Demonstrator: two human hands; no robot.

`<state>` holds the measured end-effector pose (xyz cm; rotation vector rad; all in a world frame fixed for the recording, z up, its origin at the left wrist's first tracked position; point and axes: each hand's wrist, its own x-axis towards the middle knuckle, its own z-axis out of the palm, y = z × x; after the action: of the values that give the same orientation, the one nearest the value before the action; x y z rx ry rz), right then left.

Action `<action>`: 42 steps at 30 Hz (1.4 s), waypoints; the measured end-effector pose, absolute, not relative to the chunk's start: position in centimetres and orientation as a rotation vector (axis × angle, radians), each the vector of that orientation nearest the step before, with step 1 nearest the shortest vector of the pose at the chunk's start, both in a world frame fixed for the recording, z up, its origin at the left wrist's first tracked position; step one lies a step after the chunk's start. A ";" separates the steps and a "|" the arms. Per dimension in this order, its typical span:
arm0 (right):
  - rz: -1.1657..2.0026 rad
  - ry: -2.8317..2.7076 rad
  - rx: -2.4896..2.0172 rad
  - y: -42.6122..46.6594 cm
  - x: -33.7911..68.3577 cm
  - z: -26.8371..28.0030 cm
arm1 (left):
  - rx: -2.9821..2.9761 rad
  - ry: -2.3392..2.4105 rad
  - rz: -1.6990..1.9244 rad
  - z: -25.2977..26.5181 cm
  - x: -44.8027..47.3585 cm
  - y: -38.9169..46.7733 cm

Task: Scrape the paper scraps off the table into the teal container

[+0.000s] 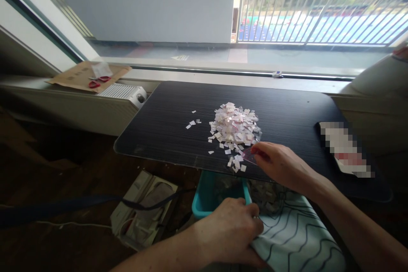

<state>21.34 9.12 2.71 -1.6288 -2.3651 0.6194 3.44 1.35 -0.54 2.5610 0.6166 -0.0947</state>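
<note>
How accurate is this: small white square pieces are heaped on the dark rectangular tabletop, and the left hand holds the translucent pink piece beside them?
Not quite: the head view shows the right hand, not the left hand, holding the translucent pink piece beside the small white square pieces heaped on the dark rectangular tabletop. The left hand is by the turquoise plastic bin.

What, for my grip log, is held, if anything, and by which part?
Right hand: pinkish clear sheet, by its right end. Left hand: at rim of teal bin; hold unclear.
</note>
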 end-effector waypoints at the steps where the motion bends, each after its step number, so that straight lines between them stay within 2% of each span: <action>1: 0.642 -2.368 -1.603 9.1 21.3 2.7 | 2.560 0.614 -0.096 -0.5 3.5 1.4; 14: 0.686 -2.432 -1.518 9.0 20.0 2.6 | 2.548 0.614 -0.124 -0.2 3.4 1.5; 19: 0.613 -2.462 -1.546 10.2 18.7 2.4 | 2.536 0.615 -0.127 -0.5 3.3 1.4; 27: 0.749 -2.472 -1.497 8.6 20.7 3.0 | 2.552 0.609 -0.106 -0.3 3.3 1.4; 33: 0.646 -2.395 -1.523 9.0 21.0 2.4 | 2.563 0.603 -0.093 -0.2 3.4 1.5; 42: 0.722 -2.423 -1.505 7.5 21.9 3.0 | 2.599 0.609 -0.120 -0.2 3.5 1.2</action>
<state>21.94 7.50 3.00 -1.5050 -2.4235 0.7223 3.48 1.24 -0.25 2.5989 0.6094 -0.1205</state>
